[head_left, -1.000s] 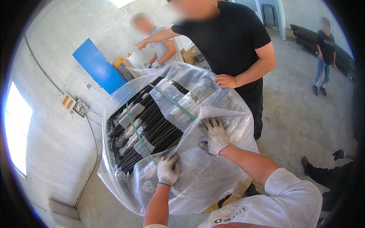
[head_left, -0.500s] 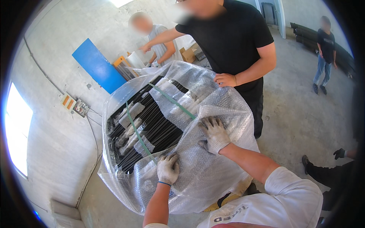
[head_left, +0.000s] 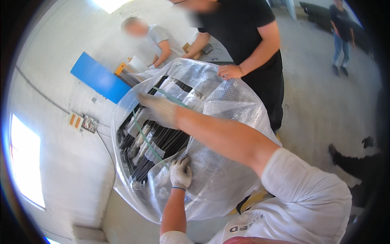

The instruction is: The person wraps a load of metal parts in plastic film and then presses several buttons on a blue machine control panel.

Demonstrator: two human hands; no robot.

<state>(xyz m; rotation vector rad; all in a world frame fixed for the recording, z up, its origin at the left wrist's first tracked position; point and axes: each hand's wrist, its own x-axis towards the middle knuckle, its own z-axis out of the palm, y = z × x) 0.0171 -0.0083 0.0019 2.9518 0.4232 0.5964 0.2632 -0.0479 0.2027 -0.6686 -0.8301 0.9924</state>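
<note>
A large bundle of long black strips (head_left: 168, 140) lies in front of me, partly covered by clear bubble wrap (head_left: 219, 162). Green straps (head_left: 143, 134) cross it, and pieces of bubble wrap sit among the strips. My left hand (head_left: 180, 175), in a pale work glove, has its fingers curled on the wrap's near edge, beside the end of one strap. Stretched across the bundle is my gloved right hand (head_left: 160, 112), above the strips and straps toward the far left side. Motion blurs its fingers, so I cannot make out whether it touches anything.
Across the bundle, a person in black (head_left: 243, 36) rests a hand on the wrap's far edge. Another person in grey (head_left: 162, 42) stands farther left. A blue panel (head_left: 99, 77) leans by the wall. Someone (head_left: 341, 36) stands at the far right; a dark-clothed leg (head_left: 357, 166) shows nearer.
My right hand has left the wrap on the right and swung left over the strips. My left hand stays at the wrap's edge. The person in black has lowered the pointing arm.
</note>
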